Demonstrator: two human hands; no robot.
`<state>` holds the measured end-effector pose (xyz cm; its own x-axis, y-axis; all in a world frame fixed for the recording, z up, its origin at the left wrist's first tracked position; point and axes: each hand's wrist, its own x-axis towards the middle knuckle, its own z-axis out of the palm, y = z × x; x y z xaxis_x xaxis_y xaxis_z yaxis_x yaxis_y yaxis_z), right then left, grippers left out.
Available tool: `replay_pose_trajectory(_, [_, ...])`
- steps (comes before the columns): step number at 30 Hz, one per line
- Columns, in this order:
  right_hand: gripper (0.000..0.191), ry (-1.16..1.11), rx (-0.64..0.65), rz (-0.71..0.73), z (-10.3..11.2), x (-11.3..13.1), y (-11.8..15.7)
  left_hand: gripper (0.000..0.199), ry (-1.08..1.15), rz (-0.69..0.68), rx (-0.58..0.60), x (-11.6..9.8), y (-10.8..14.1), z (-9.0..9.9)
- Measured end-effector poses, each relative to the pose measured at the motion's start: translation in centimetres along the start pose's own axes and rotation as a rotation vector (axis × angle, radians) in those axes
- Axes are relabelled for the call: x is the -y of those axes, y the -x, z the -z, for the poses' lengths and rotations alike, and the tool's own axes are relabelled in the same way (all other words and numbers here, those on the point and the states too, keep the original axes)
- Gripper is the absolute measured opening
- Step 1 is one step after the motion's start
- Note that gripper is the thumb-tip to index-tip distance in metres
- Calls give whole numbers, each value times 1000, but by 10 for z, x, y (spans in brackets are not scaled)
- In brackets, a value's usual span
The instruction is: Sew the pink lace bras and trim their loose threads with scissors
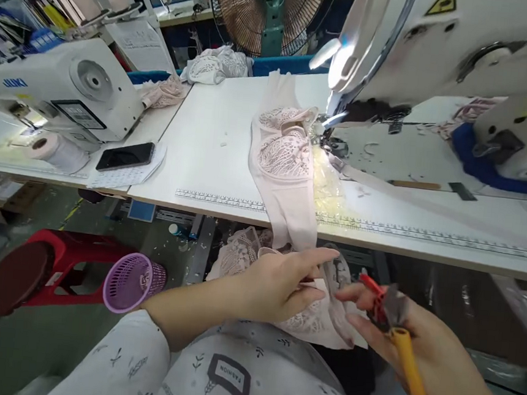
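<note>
Pink lace fabric (pixel 288 156) lies across the table under the sewing machine head (pixel 396 55) and hangs over the front edge. More pink lace (pixel 234 259) rests on the lap below. My left hand (pixel 279 282) is over this lap fabric, its index finger stretched out and its thumb apart, the other fingers curled and partly hidden. To the right, my right hand (pixel 399 332) holds small snips with orange and red handles (pixel 408 364), its thumb and index finger beside the edge of the fabric.
A second sewing machine (pixel 65 88), a thread cone (pixel 59 152) and a phone (pixel 125 156) are at the left. A red stool (pixel 61 266) and a purple basket (pixel 134 281) stand below. Behind the table is a fan (pixel 271 7). A wooden-handled tool (pixel 414 185) lies right.
</note>
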<state>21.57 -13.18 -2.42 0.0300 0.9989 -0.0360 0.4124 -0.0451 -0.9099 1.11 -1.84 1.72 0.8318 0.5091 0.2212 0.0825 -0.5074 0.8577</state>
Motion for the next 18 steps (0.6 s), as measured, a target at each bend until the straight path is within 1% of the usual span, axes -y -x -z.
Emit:
replay_pose_trajectory(2, [17, -59, -67, 30, 0, 9, -5, 46, -79, -38, 45, -3, -5, -3])
replay_pose_trajectory(3, [16, -85, -69, 45, -1, 13, -8, 47, -111, -48, 56, -4, -7, -4])
replay_pose_trajectory(5, [16, -134, -28, 47, -2, 18, -13, 47, -140, -51, 64, -5, -10, -5])
replay_pose_trajectory(7, [18, -176, 3, 47, -4, 21, -17, 48, -111, -38, 58, -5, -10, -5])
replay_pose_trajectory(9, [17, -205, -3, 72, -6, 21, -19, 50, -45, -8, 36, -4, -8, -6])
replay_pose_trajectory(11, [16, -193, -25, 140, -9, 21, -19, 48, 38, 69, -11, -3, -5, -9])
replay_pose_trajectory(13, [15, -153, -85, 194, -12, 21, -17, 35, 101, 176, -56, 0, -3, -12])
replay_pose_trajectory(15, [14, -86, -125, 224, -13, 21, -15, 18, 109, 228, -62, 3, -1, -16])
replay_pose_trajectory(16, [13, -49, -124, 228, -12, 21, -14, 19, 86, 210, -51, 5, -1, -17])
replay_pose_trajectory(18, [10, 28, -66, 230, -5, 20, -13, 27, -13, 104, -37, 9, -2, -20])
